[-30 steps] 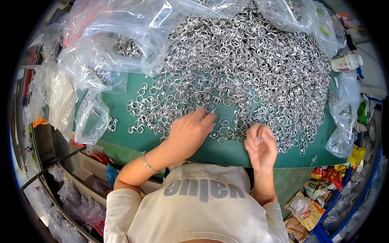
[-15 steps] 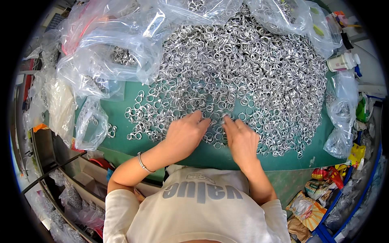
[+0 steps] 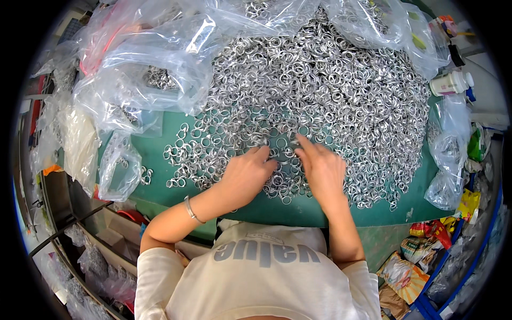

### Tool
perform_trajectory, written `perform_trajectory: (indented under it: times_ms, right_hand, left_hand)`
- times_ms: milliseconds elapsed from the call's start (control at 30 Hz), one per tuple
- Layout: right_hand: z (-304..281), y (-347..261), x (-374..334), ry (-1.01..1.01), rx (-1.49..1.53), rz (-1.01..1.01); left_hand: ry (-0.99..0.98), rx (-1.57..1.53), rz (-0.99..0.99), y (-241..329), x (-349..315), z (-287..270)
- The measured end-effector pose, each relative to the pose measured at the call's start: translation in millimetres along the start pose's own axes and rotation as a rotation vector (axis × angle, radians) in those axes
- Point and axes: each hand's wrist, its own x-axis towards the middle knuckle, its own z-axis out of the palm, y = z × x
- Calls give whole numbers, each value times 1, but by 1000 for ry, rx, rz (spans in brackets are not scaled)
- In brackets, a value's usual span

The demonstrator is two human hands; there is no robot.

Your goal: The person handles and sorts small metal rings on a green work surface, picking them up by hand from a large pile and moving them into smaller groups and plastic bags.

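A large heap of silver-coloured metal rings (image 3: 330, 85) covers much of the green tabletop (image 3: 266, 214), thinning to loose rings near me. My left hand (image 3: 246, 175) rests at the near edge of the rings, fingers bent, with index fingertip and thumb a little apart among them. To its right, my right hand (image 3: 324, 172) reaches into the rings with index finger and thumb spread. I make out no ring held in either hand, though the fingertips touch rings and partly hide them. Between the hands lies a small cluster of loose rings (image 3: 285, 186).
Clear plastic bags (image 3: 144, 74), some containing rings, lie at the back left. Another clear bag (image 3: 368, 21) covers the heap's far side. A white bottle (image 3: 449, 84) and a crumpled bag (image 3: 447, 181) are at the right edge. Bags of rings (image 3: 93, 261) sit lower left.
My right hand has moved slightly away from me and right, its index finger and thumb spreading. My left hand has shifted little. Rings between the hands have been drawn toward me.
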Motion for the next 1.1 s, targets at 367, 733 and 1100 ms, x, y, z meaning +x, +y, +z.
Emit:
perform_trajectory:
  times_ms: [367,733,1100]
  right_hand:
    - [-17,-6,-10,-138,271,147]
    - [-11,9,-13,-61,85,128]
    - [-23,7,-15,42,85,159]
  left_hand:
    - [193,-23,-68,-1,30,6]
    - [128,-111,-33,-1,-1,-5]
    - [231,-98,12,-3,38,-1]
